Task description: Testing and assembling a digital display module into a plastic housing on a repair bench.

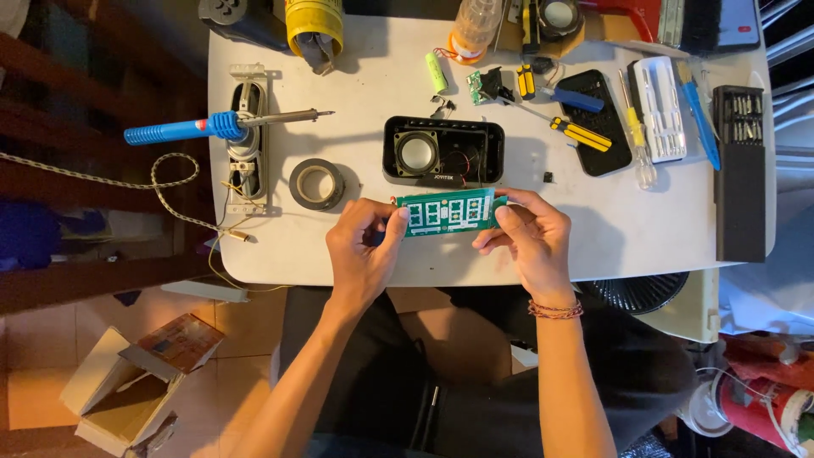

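Note:
Both hands hold a green circuit board (447, 212) with white digit-display segments, just above the near part of the white table (610, 229). My left hand (363, 246) pinches its left end between thumb and fingers. My right hand (530, 237) grips its right end. Wires run from the board back to an open black speaker housing (443, 151) with a round speaker cone inside, lying just behind the board.
A blue-handled soldering iron (203, 127) rests on a stand at the left, a roll of dark tape (316, 183) beside it. Screwdrivers (579, 133), a bit case (660, 108), a green battery (436, 72) and a small board (485, 86) lie at the back right. A cardboard box (136, 382) sits on the floor.

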